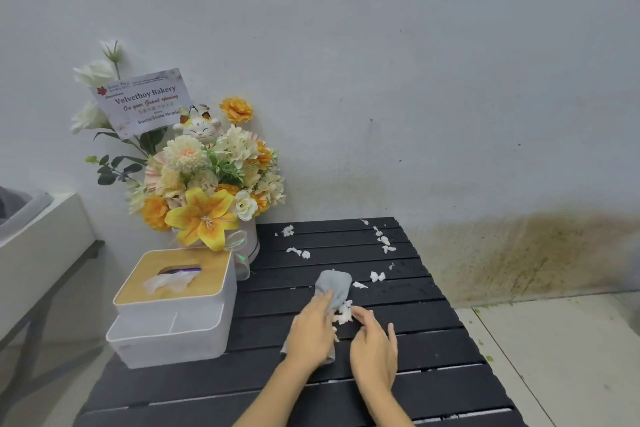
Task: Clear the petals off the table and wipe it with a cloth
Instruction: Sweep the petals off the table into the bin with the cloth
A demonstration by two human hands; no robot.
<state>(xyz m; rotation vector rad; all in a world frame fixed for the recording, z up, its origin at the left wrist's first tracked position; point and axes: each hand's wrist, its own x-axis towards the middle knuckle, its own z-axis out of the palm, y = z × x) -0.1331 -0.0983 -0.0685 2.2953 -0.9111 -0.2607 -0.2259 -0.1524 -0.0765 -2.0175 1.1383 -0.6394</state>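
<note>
Bench [41,236]: pale, at the far left edge, with a grey tray on top.
Tissue box [173,302]: white with a wooden lid, at the table's 9 o'clock edge; a tissue sticks out of the slot.
Bouquet [204,180]: yellow, orange and cream flowers in a pale pot at the table's 11 o'clock corner, just behind the tissue box.
Card [143,102]: stands in the bouquet, printed "Velvetboy Bakery".
Cat figure [199,126]: white, sits in the flowers below the card.
Table [398,374]: black, slatted, set against the wall.
Left hand [311,329]: near the table's centre, palm down, fingers laid flat and together on the cloth, pressing it to the slats.
Cloth [334,284]: grey, bunched; its end sticks out at 12 o'clock from the left hand, its tail shows under the wrist.
Petals [344,312]: white; a small heap lies between the two hands, touching the cloth. Loose ones lie at 11, 12 and 1 o'clock from the heap.
Right hand [374,343]: just at 3 o'clock of the left, cupped on edge, fingers together and bent toward the heap, tips touching it.
Wall [415,80]: grey, stained brown at its foot.
Floor [554,357]: pale tiles at 3 o'clock of the table.
</note>
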